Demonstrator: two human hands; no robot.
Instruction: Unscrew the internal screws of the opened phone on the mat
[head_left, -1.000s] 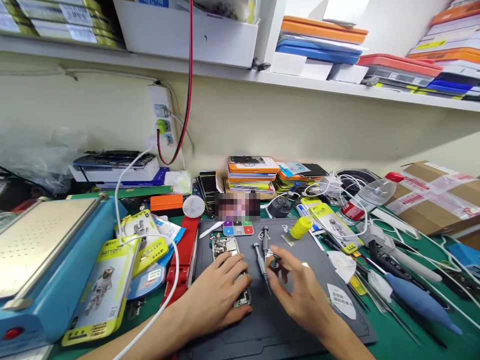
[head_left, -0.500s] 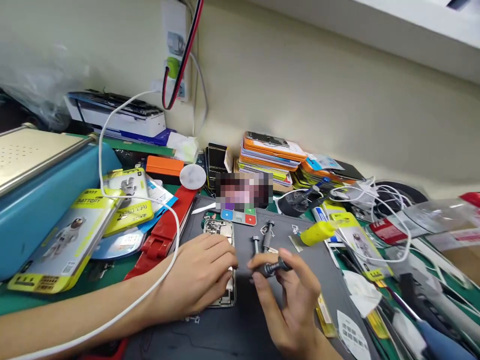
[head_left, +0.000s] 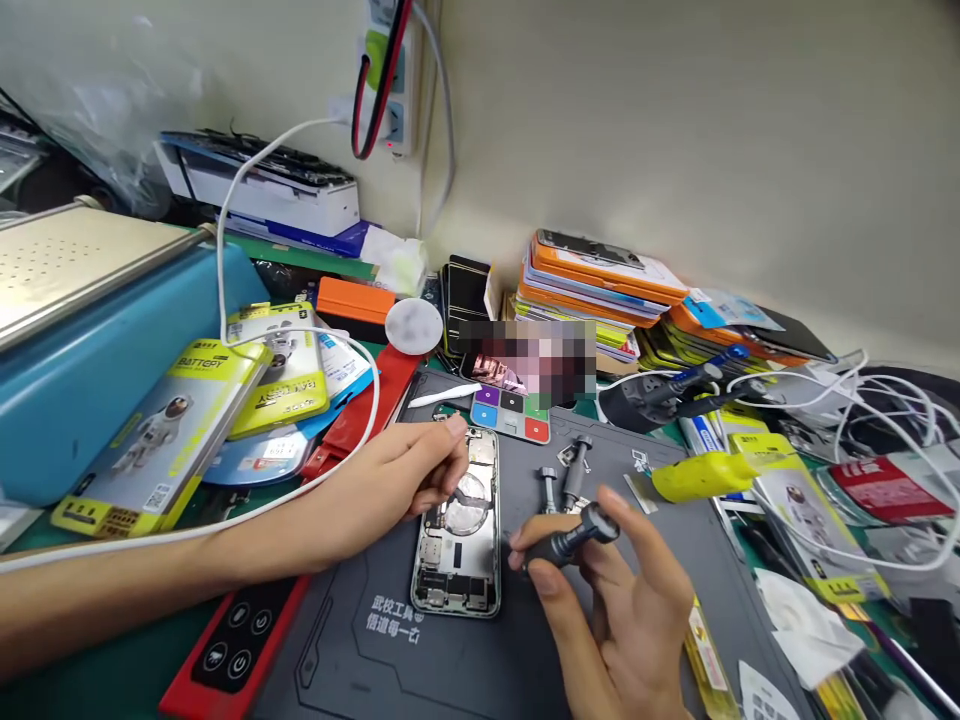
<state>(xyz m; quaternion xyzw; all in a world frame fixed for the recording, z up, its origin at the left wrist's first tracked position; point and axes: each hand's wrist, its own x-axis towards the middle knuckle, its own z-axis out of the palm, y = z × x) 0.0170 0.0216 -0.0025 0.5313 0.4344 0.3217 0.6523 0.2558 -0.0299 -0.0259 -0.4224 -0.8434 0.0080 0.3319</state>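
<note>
An opened phone (head_left: pixel 466 560) lies on the dark grey work mat (head_left: pixel 352 660), with its metal inside and parts facing up. My left hand (head_left: pixel 424 465) is closed at the phone's upper left edge, its fingers curled; whatever they hold, if anything, is hidden. Between the thumb and fingers of my right hand (head_left: pixel 622 600) is a small dark screwdriver (head_left: pixel 562 545), held slantwise just right of the phone. Two more small screwdrivers, one short (head_left: pixel 547 487) and one longer (head_left: pixel 576 470), stand behind it. Beyond the phone sits a coloured block tray (head_left: pixel 506 418).
A white cable (head_left: pixel 300 490) crosses over my left forearm. Battery packs (head_left: pixel 165 440) and a blue machine (head_left: pixel 150 370) occupy the left. A yellow bottle (head_left: pixel 694 475) lies at the right, among cables and tools. Stacked orange boxes (head_left: pixel 600 285) stand against the wall, behind a lit phone screen (head_left: pixel 491 372).
My left hand has moved off the phone's middle to its upper left edge, uncovering the inside. The right hand still holds the screwdriver, now more tilted. The view has shifted.
</note>
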